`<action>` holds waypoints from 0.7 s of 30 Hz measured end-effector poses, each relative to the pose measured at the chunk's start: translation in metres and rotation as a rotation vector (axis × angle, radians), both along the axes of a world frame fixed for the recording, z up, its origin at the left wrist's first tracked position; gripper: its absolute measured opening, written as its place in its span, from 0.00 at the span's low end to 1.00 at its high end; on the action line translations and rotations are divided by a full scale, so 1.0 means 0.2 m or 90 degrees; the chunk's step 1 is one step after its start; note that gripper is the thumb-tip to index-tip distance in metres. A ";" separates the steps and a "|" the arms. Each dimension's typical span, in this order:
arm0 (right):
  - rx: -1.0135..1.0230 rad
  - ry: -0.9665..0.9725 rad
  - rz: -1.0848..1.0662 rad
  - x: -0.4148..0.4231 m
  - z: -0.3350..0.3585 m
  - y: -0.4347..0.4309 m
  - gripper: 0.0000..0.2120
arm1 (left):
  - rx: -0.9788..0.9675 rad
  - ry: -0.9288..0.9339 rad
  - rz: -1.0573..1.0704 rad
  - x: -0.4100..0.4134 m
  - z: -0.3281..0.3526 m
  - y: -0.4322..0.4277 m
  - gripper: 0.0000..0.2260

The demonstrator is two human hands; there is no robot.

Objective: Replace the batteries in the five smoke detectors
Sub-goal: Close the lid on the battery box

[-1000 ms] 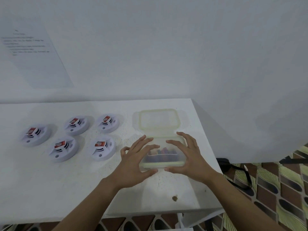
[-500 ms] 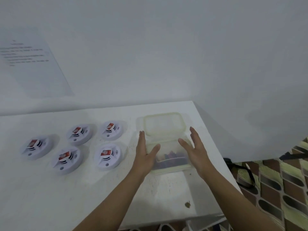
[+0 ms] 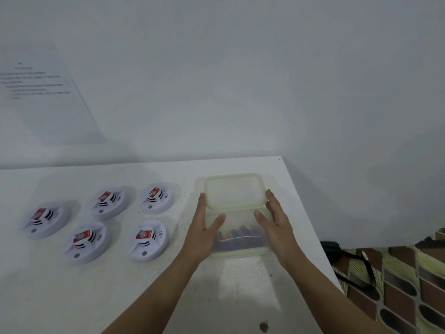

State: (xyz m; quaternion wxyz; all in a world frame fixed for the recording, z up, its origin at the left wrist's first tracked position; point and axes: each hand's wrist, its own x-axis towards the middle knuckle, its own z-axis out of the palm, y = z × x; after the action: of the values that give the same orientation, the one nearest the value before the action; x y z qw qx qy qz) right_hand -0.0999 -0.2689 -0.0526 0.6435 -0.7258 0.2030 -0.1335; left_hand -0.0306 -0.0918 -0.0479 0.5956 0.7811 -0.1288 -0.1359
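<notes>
**Present state.** The open translucent container point(image 3: 240, 251) stands on the right part of the tabletop point(image 3: 60, 285), close to its right edge. Its lid point(image 3: 234, 191) lies at the container's far rim and appears to overlap it. Coloured batteries point(image 3: 238, 233) lie loose inside. The left hand point(image 3: 204, 227) and right hand point(image 3: 274, 225) flank the container, one at each side wall. They are well apart, palms facing inward and fingers straight, and neither is curled round anything. Whether the palms press on the walls cannot be confirmed. The five smoke detectors point(image 3: 148, 239) lie to the left in two rows, three far and two near. Each has a red battery point(image 3: 144, 234) showing on top.

**Step in hand (judged).** Steady or reposition the battery container before drawing from it.

**Procedure.**
1. Apply even pressure from both sides. The thin walls will probably flex if squeezed hard.
2. Slide the container rather than lifting it, and keep it level so the batteries do not spill.
3. Move it left, towards the detectors and away from the tabletop edge.
4. Leave the lid flat and clear of the opening.
</notes>
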 end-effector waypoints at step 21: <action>0.012 -0.004 0.011 0.06 0.04 -0.02 0.31 | 0.053 -0.023 -0.009 0.07 0.03 -0.02 0.33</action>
State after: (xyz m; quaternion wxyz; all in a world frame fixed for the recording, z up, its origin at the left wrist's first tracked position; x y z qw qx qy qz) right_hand -0.0877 -0.2730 -0.0442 0.6519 -0.7212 0.1960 -0.1284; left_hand -0.0165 -0.0963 -0.0418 0.5594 0.8065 -0.1391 -0.1316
